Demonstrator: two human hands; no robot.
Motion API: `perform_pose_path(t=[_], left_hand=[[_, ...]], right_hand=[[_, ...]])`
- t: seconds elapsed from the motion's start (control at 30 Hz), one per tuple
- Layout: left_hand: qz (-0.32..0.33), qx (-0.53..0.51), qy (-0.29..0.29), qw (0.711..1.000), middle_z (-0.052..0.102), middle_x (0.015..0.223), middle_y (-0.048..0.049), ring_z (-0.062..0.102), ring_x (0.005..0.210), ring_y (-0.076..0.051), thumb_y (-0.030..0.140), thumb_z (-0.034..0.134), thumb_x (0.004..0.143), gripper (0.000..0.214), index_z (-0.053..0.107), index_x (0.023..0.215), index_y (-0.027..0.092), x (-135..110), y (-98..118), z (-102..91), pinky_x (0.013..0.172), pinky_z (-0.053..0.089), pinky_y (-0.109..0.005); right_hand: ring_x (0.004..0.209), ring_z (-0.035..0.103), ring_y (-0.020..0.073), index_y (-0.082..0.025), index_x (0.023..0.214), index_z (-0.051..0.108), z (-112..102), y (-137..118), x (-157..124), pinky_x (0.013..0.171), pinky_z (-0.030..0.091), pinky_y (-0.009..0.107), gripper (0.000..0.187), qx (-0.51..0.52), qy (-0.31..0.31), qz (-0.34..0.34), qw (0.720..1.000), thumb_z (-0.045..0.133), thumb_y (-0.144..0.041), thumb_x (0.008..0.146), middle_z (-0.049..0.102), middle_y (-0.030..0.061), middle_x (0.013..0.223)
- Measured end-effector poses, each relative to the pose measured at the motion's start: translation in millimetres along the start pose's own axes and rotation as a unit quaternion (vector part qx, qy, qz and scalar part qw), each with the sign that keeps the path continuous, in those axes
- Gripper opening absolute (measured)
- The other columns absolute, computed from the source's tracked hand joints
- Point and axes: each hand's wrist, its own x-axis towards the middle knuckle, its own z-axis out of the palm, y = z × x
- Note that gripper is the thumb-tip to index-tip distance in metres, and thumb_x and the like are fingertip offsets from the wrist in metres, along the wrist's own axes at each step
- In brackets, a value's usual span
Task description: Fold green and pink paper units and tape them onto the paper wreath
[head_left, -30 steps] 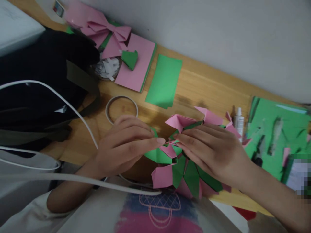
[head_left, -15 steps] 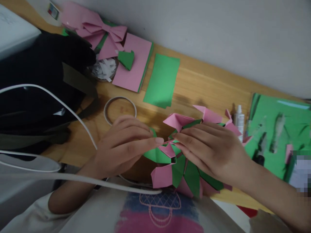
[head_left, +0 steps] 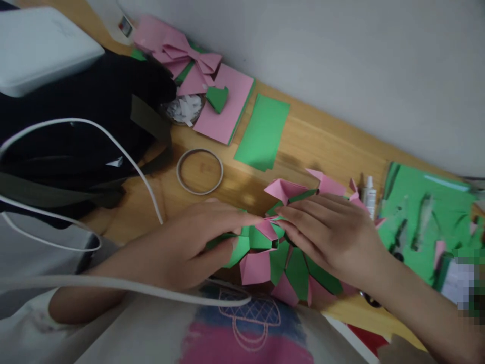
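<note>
A pink and green folded paper flower (head_left: pixel 288 263) lies on the wooden table (head_left: pixel 326 146) close to my body. My left hand (head_left: pixel 193 242) rests over its left green leaves, fingers stretched flat, fingertips meeting a small pink petal at the centre. My right hand (head_left: pixel 333 235) lies on the flower's right half, its fingertips pinching the same pink petal from the other side. Pink petal tips stick out behind my right hand.
A tape ring (head_left: pixel 199 171) lies behind my left hand. Further back are a green paper sheet (head_left: pixel 262 132), pink sheets with a pink paper bow (head_left: pixel 189 55), a black bag (head_left: pixel 76 121), a white cable (head_left: pixel 125 162), a small glue bottle (head_left: pixel 369 194) and a green cutting mat (head_left: pixel 428 217).
My left hand has lowered and flattened onto the flower's left side. The view has shifted, so the table things sit a little further right and lower.
</note>
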Motion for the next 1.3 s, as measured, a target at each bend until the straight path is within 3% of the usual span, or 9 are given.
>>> perform_pose_path(t=[0.13, 0.3, 0.57, 0.83, 0.97, 1.13, 1.3], left_hand=[[-0.035, -0.043, -0.021, 0.998, 0.07, 0.11, -0.0003, 0.065, 0.097, -0.014, 0.012, 0.044, 0.09, 0.032, 0.062, 0.115, 0.021, 2, -1, 2.2, 0.084, 0.05, -0.024], [-0.026, -0.077, -0.02, 0.997, 0.07, 0.114, -0.0009, 0.065, 0.1, -0.014, 0.01, 0.044, 0.088, 0.039, 0.058, 0.123, 0.023, 4, -4, 3.2, 0.084, 0.05, -0.024], [-0.034, -0.095, -0.015, 0.995, 0.07, 0.113, -0.0018, 0.065, 0.101, -0.015, 0.012, 0.044, 0.087, 0.037, 0.061, 0.119, 0.022, 4, -5, 5.2, 0.089, 0.05, -0.027], [-0.1, -0.174, 0.015, 0.979, 0.065, 0.081, 0.0004, 0.06, 0.07, -0.011, 0.015, 0.048, 0.085, 0.03, 0.067, 0.108, 0.021, 8, -11, 5.9, 0.058, 0.048, -0.017], [-0.099, -0.192, -0.019, 0.976, 0.061, 0.072, 0.0022, 0.056, 0.064, -0.01, 0.014, 0.046, 0.084, 0.026, 0.066, 0.099, 0.018, 13, -9, 2.7, 0.056, 0.047, -0.017], [-0.101, -0.165, -0.104, 0.976, 0.055, 0.066, 0.0046, 0.049, 0.056, -0.008, 0.008, 0.045, 0.074, 0.02, 0.061, 0.081, 0.018, 19, -4, -3.9, 0.049, 0.041, -0.015], [-0.128, -0.169, -0.153, 0.965, 0.057, 0.068, 0.0057, 0.047, 0.053, -0.008, 0.006, 0.044, 0.07, 0.042, 0.061, 0.106, 0.021, 22, -3, -6.2, 0.046, 0.039, -0.015]], right_hand=[[0.071, 0.068, 0.0187, -0.012, 0.093, 0.066, 0, -1, -1, 0.064, 0.053, 0.032, 0.011, -0.007, 0.005, 0.003, 1.0, 0.056, -0.013, 0.091, 0.074, 0.0049, 0.078], [0.073, 0.069, 0.0186, -0.012, 0.096, 0.066, 0, 0, -2, 0.064, 0.054, 0.032, 0.013, -0.007, 0.0, 0.002, 1.0, 0.054, -0.012, 0.091, 0.074, 0.0062, 0.08], [0.073, 0.068, 0.0179, -0.012, 0.096, 0.066, 1, -1, -3, 0.064, 0.053, 0.031, 0.015, -0.006, 0.001, 0.006, 1.0, 0.052, -0.011, 0.092, 0.073, 0.0056, 0.078], [0.071, 0.067, 0.0185, -0.012, 0.095, 0.067, 2, -2, -1, 0.062, 0.053, 0.031, 0.015, -0.004, 0.003, 0.014, 1.0, 0.054, -0.008, 0.09, 0.073, 0.005, 0.077], [0.072, 0.067, 0.0186, -0.012, 0.095, 0.066, 4, -3, -1, 0.063, 0.052, 0.031, 0.016, -0.001, 0.001, 0.014, 1.0, 0.053, -0.007, 0.089, 0.073, 0.0053, 0.079], [0.073, 0.067, 0.019, -0.011, 0.096, 0.066, 5, -4, 1, 0.064, 0.052, 0.032, 0.016, 0.001, -0.002, 0.013, 1.0, 0.052, -0.006, 0.089, 0.073, 0.0066, 0.08], [0.073, 0.067, 0.0183, -0.012, 0.095, 0.066, 6, -3, 2, 0.065, 0.051, 0.03, 0.018, -0.003, -0.003, 0.017, 1.0, 0.05, -0.005, 0.089, 0.073, 0.0057, 0.079]])
